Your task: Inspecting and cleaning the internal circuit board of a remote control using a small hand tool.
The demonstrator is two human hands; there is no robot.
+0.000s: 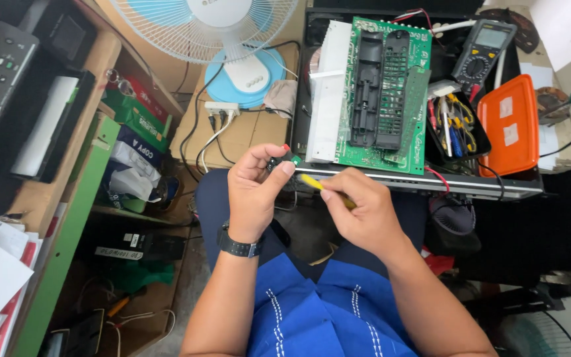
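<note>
- Head view, looking down over the lap; bench edge runs just beyond the hands, loaded with gear.
- Opened electronics chassis lies flat at the bench edge, green circuit board face up on top, likely so its parts can be reached from above.
- Desk fan stands behind, cut off by the top of the frame; its cable trails to a white power strip.
- Orange lidded box and black tray of wires and small tools sit right of the board, within arm's reach; multimeter behind them.
- Left hand, wristwatch on, closed in a pinch on a small black component, raised in front of the chest just short of the bench edge.
- Right hand curled shut around a yellow-handled tool, tip aimed toward the component.
- Tool tip hidden between the fingers; whether it touches the part is unclear. Component seems to carry red and green bits; too small to identify.
</note>
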